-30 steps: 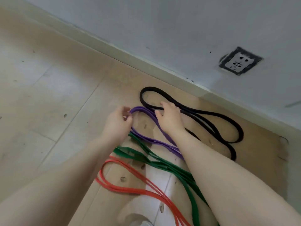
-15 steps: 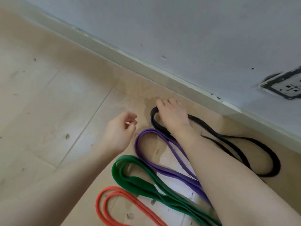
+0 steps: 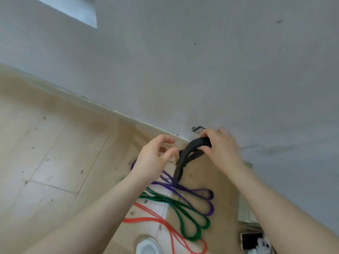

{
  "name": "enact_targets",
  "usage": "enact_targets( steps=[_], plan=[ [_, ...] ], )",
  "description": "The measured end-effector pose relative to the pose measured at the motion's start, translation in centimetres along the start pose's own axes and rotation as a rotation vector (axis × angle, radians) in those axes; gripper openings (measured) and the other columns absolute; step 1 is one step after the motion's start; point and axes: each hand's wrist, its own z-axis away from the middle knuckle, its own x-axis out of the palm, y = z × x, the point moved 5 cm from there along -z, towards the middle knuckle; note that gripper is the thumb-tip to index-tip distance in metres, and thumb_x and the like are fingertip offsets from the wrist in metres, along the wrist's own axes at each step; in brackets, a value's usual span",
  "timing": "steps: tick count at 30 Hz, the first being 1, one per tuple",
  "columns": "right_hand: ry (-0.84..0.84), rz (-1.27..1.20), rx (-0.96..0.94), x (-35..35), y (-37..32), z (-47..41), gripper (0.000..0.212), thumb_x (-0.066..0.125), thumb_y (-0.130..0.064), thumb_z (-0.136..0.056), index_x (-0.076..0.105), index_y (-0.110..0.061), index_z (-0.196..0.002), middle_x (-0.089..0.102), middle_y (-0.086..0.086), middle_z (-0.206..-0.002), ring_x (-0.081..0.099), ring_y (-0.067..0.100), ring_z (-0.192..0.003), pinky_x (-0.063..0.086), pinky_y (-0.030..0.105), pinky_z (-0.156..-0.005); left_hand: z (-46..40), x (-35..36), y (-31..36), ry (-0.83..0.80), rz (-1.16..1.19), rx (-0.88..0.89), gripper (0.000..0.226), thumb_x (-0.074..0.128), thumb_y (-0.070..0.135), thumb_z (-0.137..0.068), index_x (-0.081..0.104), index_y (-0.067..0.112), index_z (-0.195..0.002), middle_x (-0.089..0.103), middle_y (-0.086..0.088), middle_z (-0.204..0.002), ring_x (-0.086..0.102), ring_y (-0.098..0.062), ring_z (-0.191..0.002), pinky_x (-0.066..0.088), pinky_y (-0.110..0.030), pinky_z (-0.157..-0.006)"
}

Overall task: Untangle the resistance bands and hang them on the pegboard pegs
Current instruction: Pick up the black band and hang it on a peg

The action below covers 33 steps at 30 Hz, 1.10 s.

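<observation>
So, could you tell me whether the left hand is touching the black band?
Apart. The head view shows floor between the left hand and the black band, which only the right hand grips.

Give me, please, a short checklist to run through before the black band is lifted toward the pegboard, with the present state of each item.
1. Right hand grips black band: ok.
2. Left hand free to help: ok, it holds nothing.
3. Black band clear of purple band: cannot tell; its lower end hangs right at the purple one.
4. Green band and orange band lie apart from the black band: ok.
5. Pegboard pegs in sight: not ok, none visible.
</observation>
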Motion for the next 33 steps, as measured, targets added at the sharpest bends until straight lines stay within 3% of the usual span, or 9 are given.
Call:
enact_targets(
  steps=[4, 7, 11, 14, 19, 24, 29, 31, 33],
  plan=[
    [0.084, -0.197, 0.067, -11.6, -1.1, 4.9, 0.021, 0.064, -0.025, -0.084, 0.054, -0.024, -0.103, 0.045, -0.008, -0.09, 0.047, 0.016, -0.09, 0.031, 0.027, -0.07, 4.3, 0.1, 12.0, -0.158, -0.204, 0.227, 0.04, 0.061, 0.025, -0.087, 0.048, 0.026, -0.124, 0.049, 0.016, -0.121, 0.054, -0.001, -0.07, 0.043, -0.021, -0.074],
    [0.157, -0.327, 0.03, -20.1, -2.7, 8.1, 0.02, 0.065, -0.02, -0.083, 0.055, -0.02, -0.1, 0.051, -0.006, -0.092, 0.043, 0.01, -0.084, 0.03, 0.024, -0.069, 6.9, -1.1, 21.3, -0.166, -0.287, 0.34, 0.051, 0.061, 0.026, -0.087, 0.04, 0.025, -0.133, 0.044, 0.011, -0.129, 0.055, -0.01, -0.078, 0.042, -0.023, -0.079],
    [0.281, -0.549, 0.024, -30.5, -4.4, 12.7, 0.02, 0.069, -0.015, -0.081, 0.053, -0.019, -0.093, 0.048, -0.017, -0.075, 0.043, 0.002, -0.066, 0.031, 0.017, -0.059, 11.0, -3.8, 32.2, -0.083, -0.355, 0.431, 0.037, 0.063, 0.022, -0.086, 0.051, 0.021, -0.121, 0.062, 0.005, -0.111, 0.057, -0.018, -0.081, 0.043, -0.029, -0.076],
    [0.357, -0.68, -0.017, -36.1, -5.3, 16.3, 0.026, 0.072, -0.014, -0.077, 0.051, -0.023, -0.09, 0.05, -0.018, -0.074, 0.044, -0.002, -0.056, 0.035, 0.01, -0.057, 14.6, -4.8, 38.5, -0.045, -0.401, 0.5, 0.026, 0.061, 0.019, -0.087, 0.055, 0.015, -0.112, 0.06, 0.004, -0.097, 0.05, -0.013, -0.072, 0.039, -0.028, -0.071],
    [0.364, -0.858, -0.066, -42.2, -3.8, 19.7, 0.028, 0.069, -0.013, -0.082, 0.051, -0.022, -0.101, 0.057, -0.009, -0.088, 0.049, 0.009, -0.067, 0.042, 0.018, -0.067, 17.8, -4.1, 46.0, -0.015, -0.359, 0.564, 0.026, 0.054, 0.017, -0.092, 0.054, 0.015, -0.117, 0.06, 0.002, -0.099, 0.049, -0.009, -0.071, 0.039, -0.02, -0.068],
    [0.403, -0.821, -0.046, -44.7, 0.2, 21.7, 0.02, 0.065, -0.018, -0.085, 0.053, -0.021, -0.1, 0.06, -0.009, -0.092, 0.054, 0.007, -0.084, 0.04, 0.016, -0.07, 18.5, -0.4, 49.5, -0.031, -0.313, 0.551, 0.024, 0.054, 0.019, -0.091, 0.058, 0.02, -0.115, 0.052, 0.017, -0.074, 0.045, -0.002, -0.054, 0.037, -0.01, -0.052],
    [0.523, -1.018, -0.028, -47.8, 6.2, 23.5, 0.018, 0.063, -0.011, -0.086, 0.055, -0.024, -0.095, 0.065, -0.007, -0.093, 0.062, 0.009, -0.091, 0.048, 0.03, -0.086, 18.4, 4.7, 54.6, -0.058, -0.233, 0.627, 0.019, 0.059, 0.021, -0.089, 0.063, 0.026, -0.107, 0.052, 0.021, -0.054, 0.038, -0.002, -0.041, 0.031, -0.009, -0.045],
    [0.601, -1.065, -0.046, -49.7, 8.7, 24.4, 0.023, 0.063, -0.009, -0.086, 0.054, -0.03, -0.093, 0.067, -0.005, -0.097, 0.062, 0.009, -0.093, 0.049, 0.027, -0.086, 18.3, 6.9, 57.5, -0.091, -0.171, 0.685, 0.017, 0.061, 0.022, -0.088, 0.063, 0.032, -0.101, 0.057, 0.02, -0.056, 0.038, -0.002, -0.046, 0.035, -0.012, -0.05],
    [0.66, -1.091, -0.073, -51.6, 10.7, 24.7, 0.026, 0.062, -0.008, -0.086, 0.053, -0.031, -0.092, 0.066, -0.004, -0.096, 0.062, 0.006, -0.088, 0.049, 0.024, -0.081, 17.9, 9.2, 60.0, -0.119, -0.102, 0.727, 0.015, 0.061, 0.023, -0.087, 0.064, 0.032, -0.1, 0.064, 0.007, -0.074, 0.045, -0.01, -0.057, 0.044, -0.027, -0.058]
  ],
)
